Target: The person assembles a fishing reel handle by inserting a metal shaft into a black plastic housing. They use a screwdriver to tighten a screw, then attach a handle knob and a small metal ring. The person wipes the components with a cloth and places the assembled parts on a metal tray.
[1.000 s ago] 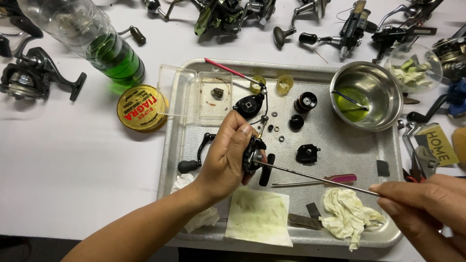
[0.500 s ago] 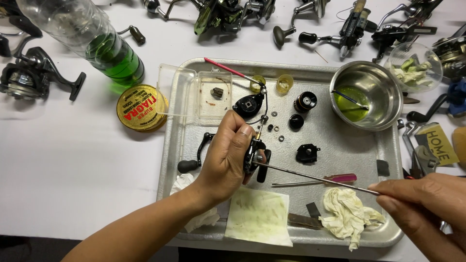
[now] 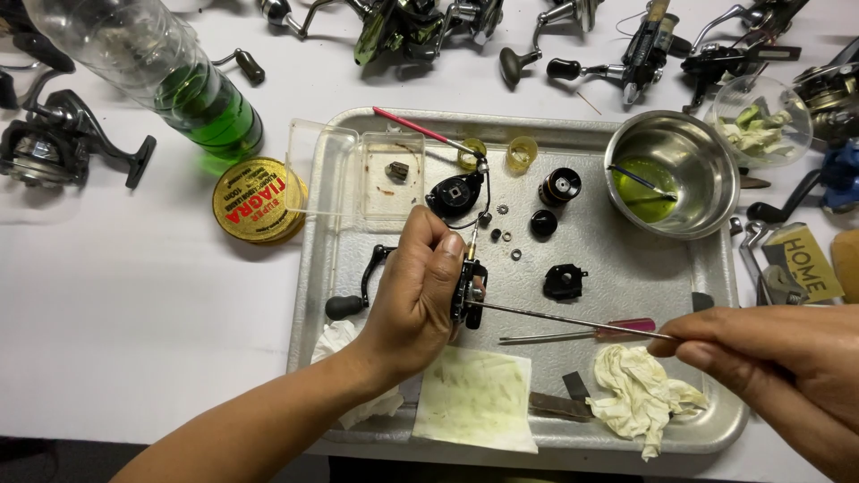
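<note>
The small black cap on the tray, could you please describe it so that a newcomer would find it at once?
Start at the metal tray and find the steel bowl of green liquid at its upper right. To the left of the bowl stands a dark spool, and just below that lies the cap. Unlike the spool, it is a plain, flat, black disc.

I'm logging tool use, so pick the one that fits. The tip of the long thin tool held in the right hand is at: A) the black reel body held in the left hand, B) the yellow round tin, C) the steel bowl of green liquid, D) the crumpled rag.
A: the thin metal tool runs from the right hand leftward, and its tip meets the black reel body gripped by the left hand over the tray.
</note>
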